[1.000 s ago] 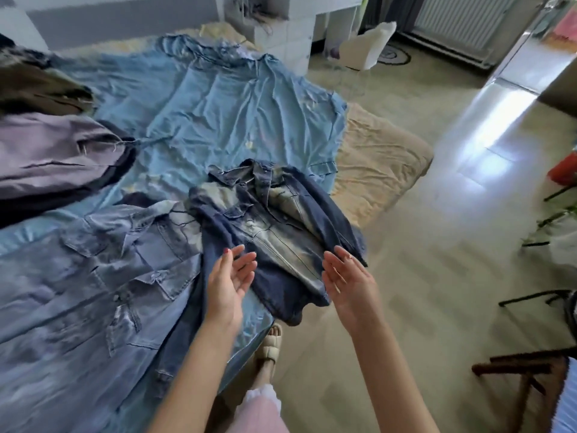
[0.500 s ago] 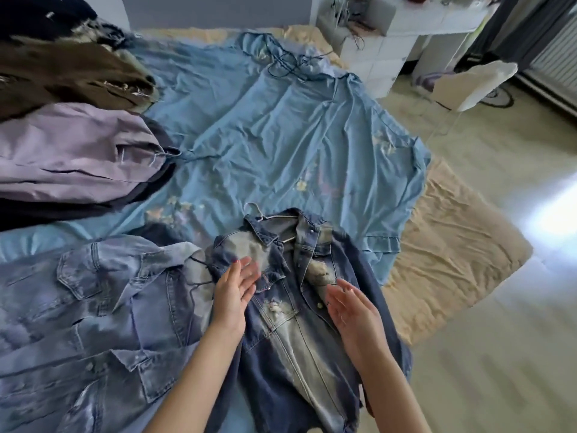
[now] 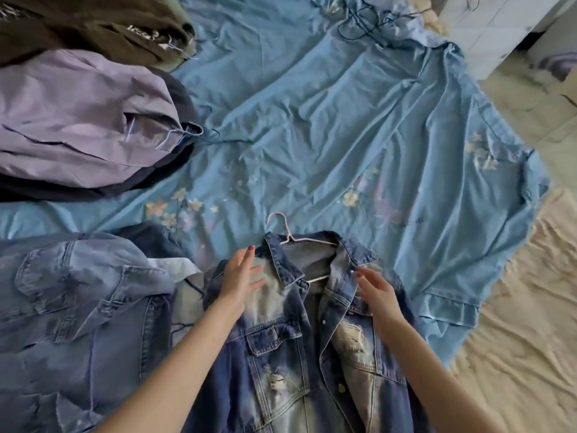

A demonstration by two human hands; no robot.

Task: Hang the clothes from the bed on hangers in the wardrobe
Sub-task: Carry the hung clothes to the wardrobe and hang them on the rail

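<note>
Left hand lies flat, fingers straight, on a denim jacket spread on the bed. Right hand, fingers relaxed, touches its collar beside a white hanger.

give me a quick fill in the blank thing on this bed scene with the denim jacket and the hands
1. The white wire hanger sits inside the collar of the dark blue bleached ____ jacket.
2. Both hands, left and right, lie flat on the jacket with fingers ____.
3. The lilac garment lies on the light blue floral ____.
4. A second, paler denim jacket lies to the person's ____ of the dark one.

Missing words: denim; straight; sheet; left
</note>
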